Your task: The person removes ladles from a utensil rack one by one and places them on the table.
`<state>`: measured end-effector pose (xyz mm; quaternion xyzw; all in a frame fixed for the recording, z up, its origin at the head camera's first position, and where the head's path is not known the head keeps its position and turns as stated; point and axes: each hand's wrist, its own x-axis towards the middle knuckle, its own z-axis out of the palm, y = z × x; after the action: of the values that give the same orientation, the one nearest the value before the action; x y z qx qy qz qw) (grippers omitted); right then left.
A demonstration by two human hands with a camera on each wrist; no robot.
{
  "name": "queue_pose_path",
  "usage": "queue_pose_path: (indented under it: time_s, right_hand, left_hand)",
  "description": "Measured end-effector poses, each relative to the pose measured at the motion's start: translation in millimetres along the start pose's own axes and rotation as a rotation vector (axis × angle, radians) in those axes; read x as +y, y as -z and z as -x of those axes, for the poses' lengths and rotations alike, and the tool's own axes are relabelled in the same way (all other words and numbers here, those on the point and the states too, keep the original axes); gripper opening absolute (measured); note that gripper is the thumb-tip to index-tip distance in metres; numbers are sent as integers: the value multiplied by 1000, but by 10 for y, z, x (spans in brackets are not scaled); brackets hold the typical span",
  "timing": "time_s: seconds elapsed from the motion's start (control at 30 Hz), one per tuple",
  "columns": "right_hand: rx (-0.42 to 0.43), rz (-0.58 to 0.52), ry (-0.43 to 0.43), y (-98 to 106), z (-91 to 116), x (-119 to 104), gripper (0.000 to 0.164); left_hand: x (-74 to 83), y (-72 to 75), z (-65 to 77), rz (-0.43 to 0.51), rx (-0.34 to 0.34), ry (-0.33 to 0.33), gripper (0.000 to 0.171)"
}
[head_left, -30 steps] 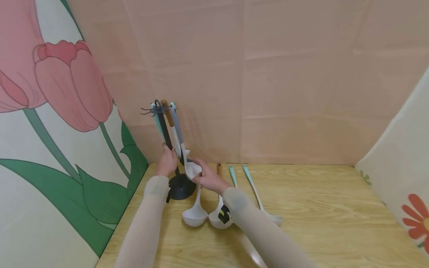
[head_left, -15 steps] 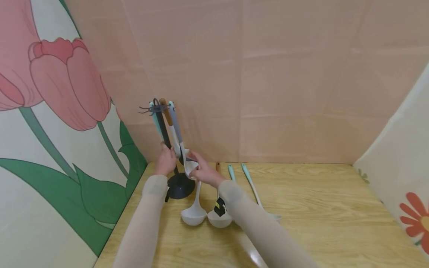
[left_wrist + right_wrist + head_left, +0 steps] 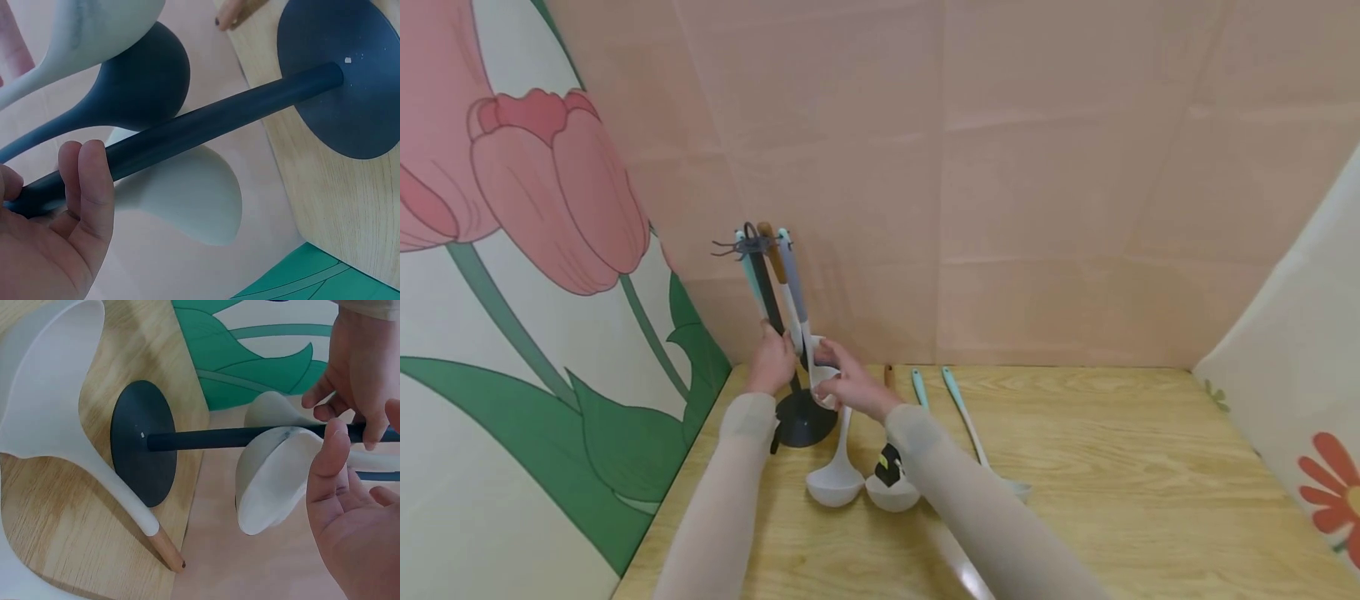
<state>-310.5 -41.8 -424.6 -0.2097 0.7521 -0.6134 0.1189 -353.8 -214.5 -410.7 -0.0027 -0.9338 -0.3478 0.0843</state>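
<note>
Grey-blue ladle point(image 3: 797, 293) included, we see several ladles on the black stand point(image 3: 769, 296) at the back left of the wooden table point(image 3: 1120, 483): a mint-handled ladle point(image 3: 750, 273), a brown-handled ladle point(image 3: 776, 257) and a dark ladle point(image 3: 144, 78) hang there too, though they overlap so much that we cannot give a sure count. Four more lie on the tabletop: a white ladle point(image 3: 835, 485) nearest the base, one with a brown handle point(image 3: 889, 377) next to it, and two showing mint handles, the first point(image 3: 920, 387) left of the second point(image 3: 953, 387). If we read the work as hanging them up, we would call it roughly half done, with those four left and bare hooks point(image 3: 722, 249) waiting on the left. Our left hand point(image 3: 772, 360) is wrapped round the stand's pole, while our right hand point(image 3: 855, 385) is by the hanging grey-blue one's bowl, fingers loosely bent and gripping nothing; whether a fingertip touches it we cannot tell. That ladle hangs bowl down on the near right side, its grey-blue handle meeting a white neck and a deep white bowl, with a dark smudge near the rim.
</note>
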Motion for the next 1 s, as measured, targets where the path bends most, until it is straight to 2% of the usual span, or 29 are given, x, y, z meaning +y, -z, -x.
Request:
queue_pose_path:
  time_s: [0.27,0.47,1.0]
  right_hand:
    - [-47,-21,-23,-68,2,-28,71]
    - [-56,-22,6,-142,-14,-50,70]
    - [-56,-37,-14,-164,-46,-43,82]
  left_hand:
    - [-21,-28,10,-20,59,-54,56]
    - [-39,-48,-4,-35,58,-59,57]
    - [23,-10,-1,-8,9,3,58]
